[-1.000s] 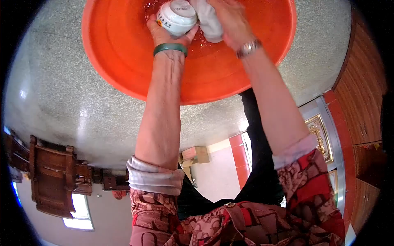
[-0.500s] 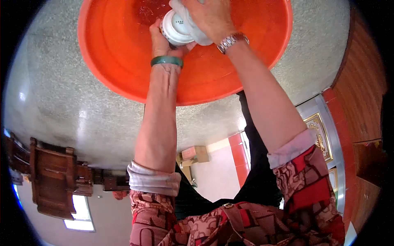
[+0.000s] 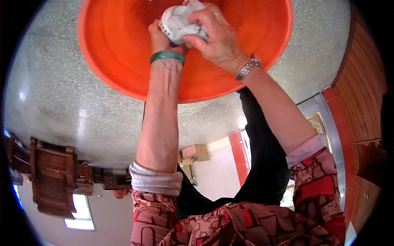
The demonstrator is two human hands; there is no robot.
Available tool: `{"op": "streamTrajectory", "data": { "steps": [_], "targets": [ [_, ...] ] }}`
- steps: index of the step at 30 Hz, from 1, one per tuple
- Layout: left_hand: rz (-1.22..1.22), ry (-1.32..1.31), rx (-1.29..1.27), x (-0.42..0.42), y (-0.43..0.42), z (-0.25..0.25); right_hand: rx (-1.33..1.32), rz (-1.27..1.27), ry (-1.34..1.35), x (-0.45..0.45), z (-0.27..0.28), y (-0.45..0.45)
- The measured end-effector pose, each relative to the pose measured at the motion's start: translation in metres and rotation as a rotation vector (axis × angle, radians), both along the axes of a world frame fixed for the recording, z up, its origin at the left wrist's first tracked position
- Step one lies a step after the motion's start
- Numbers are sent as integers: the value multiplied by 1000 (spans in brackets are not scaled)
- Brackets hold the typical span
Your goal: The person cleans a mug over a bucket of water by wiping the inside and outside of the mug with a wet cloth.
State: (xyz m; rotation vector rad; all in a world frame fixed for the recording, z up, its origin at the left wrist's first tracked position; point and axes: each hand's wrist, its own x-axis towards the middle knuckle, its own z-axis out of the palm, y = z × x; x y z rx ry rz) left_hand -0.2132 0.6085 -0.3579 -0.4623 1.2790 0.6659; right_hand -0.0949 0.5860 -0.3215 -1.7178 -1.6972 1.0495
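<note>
Over the large orange basin, my left hand grips a white bowl from its left and lower side, a green bangle round the wrist. A wet white cloth covers most of the bowl's upturned side. My right hand, wearing a metal wristband, pinches that cloth against the bowl with curled fingers. Part of the bowl's rim and some dark printed marks show at its left edge. The rest of the bowl is hidden by the cloth and fingers.
Speckled grey floor surrounds the basin. Dark wooden furniture stands at the lower left, a cardboard box at lower centre. A wooden cabinet is on the right. My black-trousered legs are below the basin.
The cloth has moved from the bowl's right side across its base, which it now mostly covers. My right hand has gone left with it and turned, its fingers now more curled.
</note>
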Motion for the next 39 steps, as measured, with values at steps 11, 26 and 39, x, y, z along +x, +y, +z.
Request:
{"op": "streamTrajectory", "data": {
  "steps": [11,26,39],
  "targets": [
    [-124,-102,43,-20,15,-13,-97,140,310,7,36,37],
    [-420,470,25,-8,16,1,-348,67,-141,-2,12,47],
    [-368,270,-7,-36,-48,-34,-194,-109,-159,-25,-30,-17]
  ]
}}
